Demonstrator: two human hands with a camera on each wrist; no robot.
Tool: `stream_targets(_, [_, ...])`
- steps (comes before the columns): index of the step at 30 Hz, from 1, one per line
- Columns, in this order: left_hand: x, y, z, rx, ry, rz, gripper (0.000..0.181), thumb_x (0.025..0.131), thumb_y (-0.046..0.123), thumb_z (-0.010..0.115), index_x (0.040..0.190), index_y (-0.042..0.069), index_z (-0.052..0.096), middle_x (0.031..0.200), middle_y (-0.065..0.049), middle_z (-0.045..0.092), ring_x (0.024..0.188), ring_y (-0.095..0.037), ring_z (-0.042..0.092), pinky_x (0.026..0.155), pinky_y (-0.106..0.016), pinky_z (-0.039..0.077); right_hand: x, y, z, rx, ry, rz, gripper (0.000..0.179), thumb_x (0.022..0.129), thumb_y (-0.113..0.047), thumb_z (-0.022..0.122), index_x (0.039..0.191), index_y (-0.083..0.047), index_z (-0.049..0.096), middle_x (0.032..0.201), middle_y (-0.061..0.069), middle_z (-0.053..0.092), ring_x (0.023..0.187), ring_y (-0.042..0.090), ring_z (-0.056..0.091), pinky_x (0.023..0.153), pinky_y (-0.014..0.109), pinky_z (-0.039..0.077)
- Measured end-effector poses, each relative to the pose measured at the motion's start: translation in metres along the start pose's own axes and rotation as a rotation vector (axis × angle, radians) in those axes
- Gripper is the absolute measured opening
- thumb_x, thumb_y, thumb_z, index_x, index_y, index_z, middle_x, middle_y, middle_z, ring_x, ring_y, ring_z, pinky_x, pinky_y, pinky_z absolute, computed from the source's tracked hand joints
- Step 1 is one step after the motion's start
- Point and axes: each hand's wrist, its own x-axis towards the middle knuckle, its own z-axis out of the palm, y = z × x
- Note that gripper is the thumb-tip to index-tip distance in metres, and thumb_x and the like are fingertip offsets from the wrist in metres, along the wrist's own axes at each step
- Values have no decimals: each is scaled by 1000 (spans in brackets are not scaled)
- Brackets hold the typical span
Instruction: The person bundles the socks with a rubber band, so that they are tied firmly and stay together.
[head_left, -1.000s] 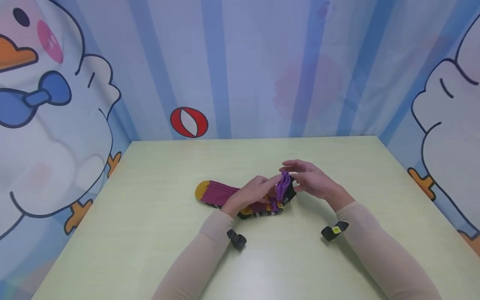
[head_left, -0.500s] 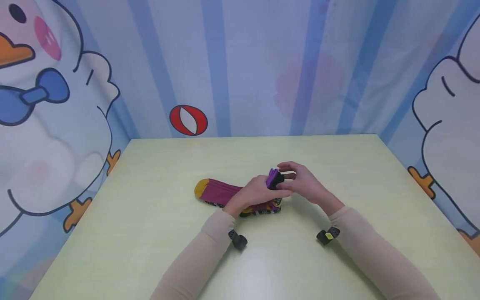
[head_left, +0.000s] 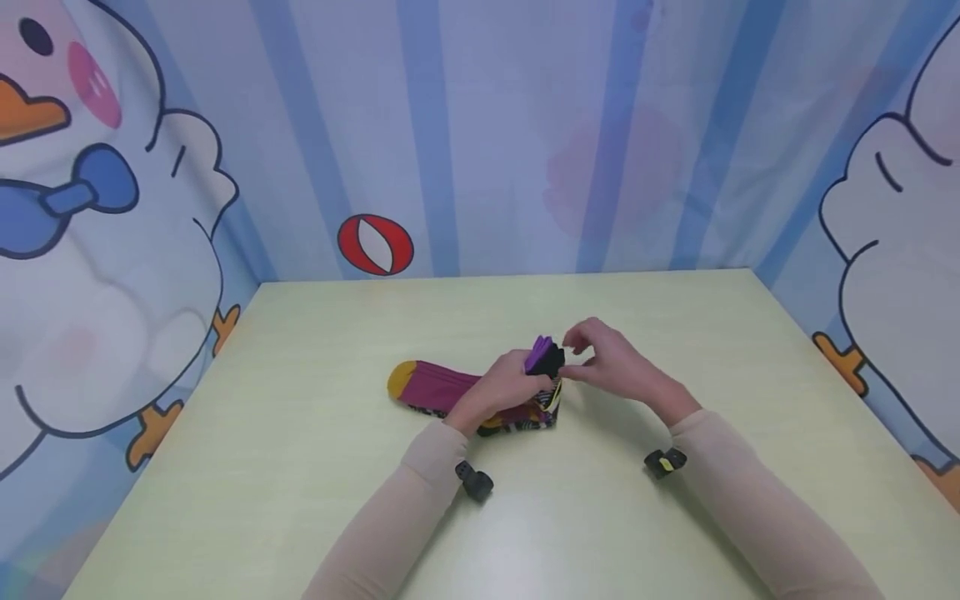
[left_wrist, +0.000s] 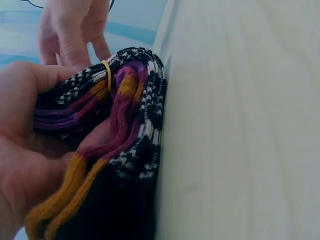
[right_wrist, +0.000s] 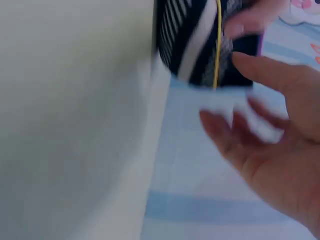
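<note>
A pair of maroon socks with mustard toes and black-and-white patterned sides lies stacked on the table, toes to the left. Their right end is folded back over, so the purple and black cuffs stick up. My left hand grips this folded end, thumb on the outside and fingers partly hidden in the fold. A thin yellow band runs round the folded layers. Just right of the fold is my right hand, fingers loosely curved and spread; in the right wrist view its thumb tip overlaps the sock's edge.
The pale wooden table extends around the socks to a back edge. Behind it hangs a blue striped curtain printed with cartoon birds and a red ball. Each sleeve carries a small black wrist camera.
The cuff end has been folded back to the left and now lies in my left hand's grip. My right hand moved in towards it, then drew slightly back with its fingers off the band.
</note>
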Motion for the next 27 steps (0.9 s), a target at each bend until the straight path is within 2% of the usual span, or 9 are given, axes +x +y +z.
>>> stream_targets(3, [0,0,1,-20,-14,-18,35,90,16,62,120,-2,59,93,-11,67,72,-23,66,67,-34,56,-4,5,-6,-116,-107,-180,14,84,-2,78,97,-5,73,88,2,60,78,15,59,66,29,54])
stream_targets(5, [0,0,2,-17,-16,-19,34,90,15,61,119,-2,59,93,-11,67,72,-23,66,67,-35,56,-4,6,-6,-166,-163,-261,14,84,-1,78,94,-11,77,82,-5,57,71,8,54,62,25,50])
stream_targets(9, [0,0,0,-6,-19,-1,36,91,15,59,123,-1,59,96,-10,67,74,-22,66,70,-35,55,0,4,-1,-270,-123,-343,14,83,-3,79,93,-13,79,82,-3,55,69,6,50,59,23,47])
stream_targets(12, [0,0,-1,-12,-23,-3,39,90,15,60,125,-2,58,98,-10,66,76,-22,65,71,-35,54,1,2,3,-358,-118,-338,10,83,-4,80,87,-13,78,84,-2,58,71,8,53,61,24,49])
stream_targets(15, [0,-1,-2,-47,-21,-14,40,90,15,61,126,-3,57,99,-11,66,76,-23,65,70,-35,55,-1,-1,3,-400,-192,-294,10,83,-5,78,83,-15,77,93,-1,61,81,12,57,71,29,52])
stream_targets(18, [0,-1,-1,-97,-26,-34,41,90,14,60,127,-5,56,99,-14,66,75,-25,67,68,-37,57,-5,-7,-2,-391,-279,-232,14,83,-7,76,78,-21,74,103,-2,61,92,14,55,81,34,50])
stream_targets(20, [0,-2,-1,-113,-34,-49,42,91,14,60,127,-5,55,99,-14,66,75,-26,68,68,-37,58,-9,-13,-7,-376,-310,-230,19,81,-9,74,72,-25,70,104,-3,62,95,16,51,83,36,48])
stream_targets(24, [3,-3,0,-136,-35,-77,41,90,14,62,125,-6,55,99,-15,65,76,-27,68,68,-37,58,-17,-29,-17,-319,-345,-274,22,78,-9,67,67,-27,60,85,-8,60,82,16,49,75,34,44])
stream_targets(27, [5,-2,-1,-124,-22,-75,37,89,13,62,121,-5,58,97,-14,65,76,-26,67,69,-37,58,-19,-36,-19,-239,-428,-272,22,82,-7,62,68,-22,55,70,-12,52,69,12,48,68,30,43])
